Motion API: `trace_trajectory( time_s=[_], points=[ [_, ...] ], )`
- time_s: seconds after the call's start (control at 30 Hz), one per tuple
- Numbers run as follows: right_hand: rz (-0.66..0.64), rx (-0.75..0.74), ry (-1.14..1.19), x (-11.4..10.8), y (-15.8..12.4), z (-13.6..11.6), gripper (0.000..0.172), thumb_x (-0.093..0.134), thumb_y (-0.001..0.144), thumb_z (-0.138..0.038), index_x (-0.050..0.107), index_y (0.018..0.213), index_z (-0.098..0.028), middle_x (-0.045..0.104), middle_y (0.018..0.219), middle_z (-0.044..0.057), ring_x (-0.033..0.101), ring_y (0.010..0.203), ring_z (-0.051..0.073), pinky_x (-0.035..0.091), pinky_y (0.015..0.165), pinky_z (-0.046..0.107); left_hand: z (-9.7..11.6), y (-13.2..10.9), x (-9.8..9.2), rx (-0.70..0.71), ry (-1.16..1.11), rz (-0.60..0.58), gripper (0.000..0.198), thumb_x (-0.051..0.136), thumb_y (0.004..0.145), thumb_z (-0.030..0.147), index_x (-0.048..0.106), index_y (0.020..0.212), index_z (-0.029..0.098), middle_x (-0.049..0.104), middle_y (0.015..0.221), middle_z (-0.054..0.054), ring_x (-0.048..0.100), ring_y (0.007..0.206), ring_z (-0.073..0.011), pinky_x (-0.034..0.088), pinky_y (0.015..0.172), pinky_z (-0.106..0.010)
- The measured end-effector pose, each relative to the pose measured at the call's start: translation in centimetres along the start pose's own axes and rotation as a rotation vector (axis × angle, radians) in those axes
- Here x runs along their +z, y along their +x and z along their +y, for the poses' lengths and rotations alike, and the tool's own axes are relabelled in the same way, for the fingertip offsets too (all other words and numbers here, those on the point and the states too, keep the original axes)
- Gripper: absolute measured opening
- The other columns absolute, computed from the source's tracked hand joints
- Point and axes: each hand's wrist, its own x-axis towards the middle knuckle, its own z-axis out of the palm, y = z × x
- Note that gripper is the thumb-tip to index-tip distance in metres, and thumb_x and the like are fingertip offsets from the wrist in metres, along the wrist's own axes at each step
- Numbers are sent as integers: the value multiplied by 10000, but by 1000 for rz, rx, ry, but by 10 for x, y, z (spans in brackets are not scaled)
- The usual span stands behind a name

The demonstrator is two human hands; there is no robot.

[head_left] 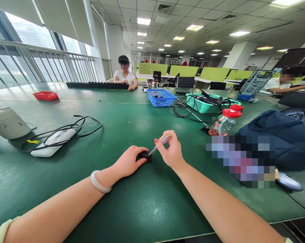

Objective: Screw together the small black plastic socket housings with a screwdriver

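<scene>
My left hand (129, 161) rests on the green table and grips a small black part (144, 155) between thumb and fingers. Much of that part is covered by the fingers, so its exact kind is unclear. In my right hand (174, 152) is a screwdriver (162, 141) with a clear handle, held at a slant. Its shaft points down to the left, and the tip meets the black part or sits right at its surface.
Left of my hands lie a white device (53, 143) with a black cable and a pale jug (8, 121). Ahead are a red tray (45, 96), a blue basket (161, 98) and a green basket (205, 107) of cables. A red-lidded jar (224, 123) and dark blue bag (276, 138) stand right. A person (125, 75) sits opposite.
</scene>
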Motion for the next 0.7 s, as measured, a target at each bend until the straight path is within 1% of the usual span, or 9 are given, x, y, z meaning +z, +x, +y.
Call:
trace_trajectory(
  time_s=[0.07,0.17,0.33,0.47,0.57,0.63,0.7],
  points=[
    [-7,-29,-35,0,-1,-2,224,599,842,-361,403,835,-253,515,679,-49,520,578,118,449,607,265,0,0,0,2,1,7,370,553,855,382,624,1196,260,669,1092,-69,585,1050,-249,489,967,-416],
    [-24,-94,-81,0,-2,-6,207,586,845,-348,403,824,-254,509,678,-47,509,564,117,463,637,282,0,-1,0,6,-4,5,371,554,855,377,623,1198,254,671,1071,-74,585,1027,-248,490,955,-421],
    [-48,-216,-118,0,-5,-8,165,582,836,-318,431,812,-257,518,685,-22,566,667,162,471,682,317,0,-1,1,11,4,7,355,553,862,373,622,1189,254,678,1045,-67,584,1011,-246,485,946,-413],
    [-63,-264,-118,0,-7,-8,146,575,835,-288,434,809,-258,533,694,-14,567,667,166,466,655,315,1,-1,1,26,7,11,327,546,869,369,628,1166,261,682,1029,-52,586,1008,-242,485,926,-397],
    [-79,-309,-161,-1,-6,-8,131,557,838,-278,432,801,-261,536,702,-7,570,687,175,478,684,335,2,-1,0,30,-3,2,300,552,868,350,637,1143,267,691,1040,-39,587,1010,-238,479,929,-399],
    [-106,-395,-185,-1,-6,-9,115,544,840,-259,437,796,-263,527,686,-14,554,673,172,482,716,352,4,-1,0,35,-5,7,283,544,873,341,645,1127,266,695,1059,-36,591,1017,-237,474,941,-404],
    [-169,-549,-203,0,-6,-12,102,537,843,-235,454,791,-264,518,659,-28,515,622,156,476,738,355,4,-1,0,39,-5,14,282,538,873,326,648,1123,256,694,1086,-44,590,1036,-239,470,956,-409]
  ],
)
